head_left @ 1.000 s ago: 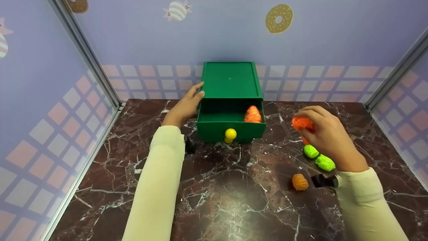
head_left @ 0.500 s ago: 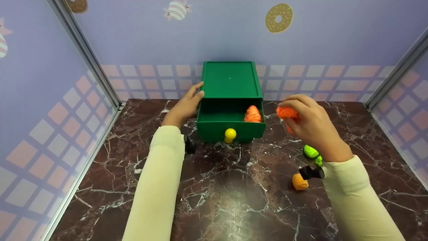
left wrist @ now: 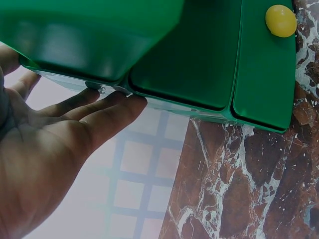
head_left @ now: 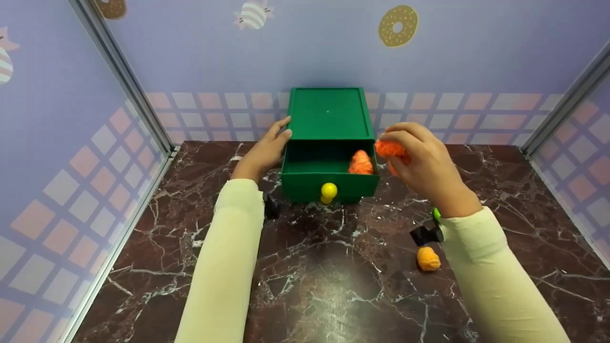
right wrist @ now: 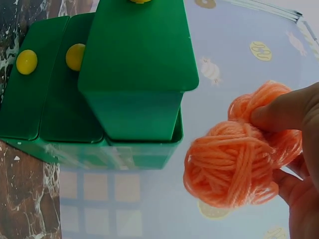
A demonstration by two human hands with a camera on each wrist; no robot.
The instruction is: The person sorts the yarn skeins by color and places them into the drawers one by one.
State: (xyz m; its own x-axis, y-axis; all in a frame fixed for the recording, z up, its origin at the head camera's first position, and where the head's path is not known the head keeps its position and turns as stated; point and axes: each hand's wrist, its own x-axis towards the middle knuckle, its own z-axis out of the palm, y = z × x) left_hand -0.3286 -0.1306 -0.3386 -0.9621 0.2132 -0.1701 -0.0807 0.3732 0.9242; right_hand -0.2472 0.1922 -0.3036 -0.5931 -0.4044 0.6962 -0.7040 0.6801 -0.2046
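The right hand (head_left: 426, 166) pinches 2 round orange yarn balls (right wrist: 227, 167) beside the pulled-out green plastic drawer (head_left: 305, 185). The left hand (head_left: 263, 151), well apart, touches the green plastic box (head_left: 328, 119). A loose pinch could drop 1 ball outside.

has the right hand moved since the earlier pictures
Yes: the right hand, holding orange yarn balls, has moved left and up in the head view, toward the open rectangular green plastic drawer.
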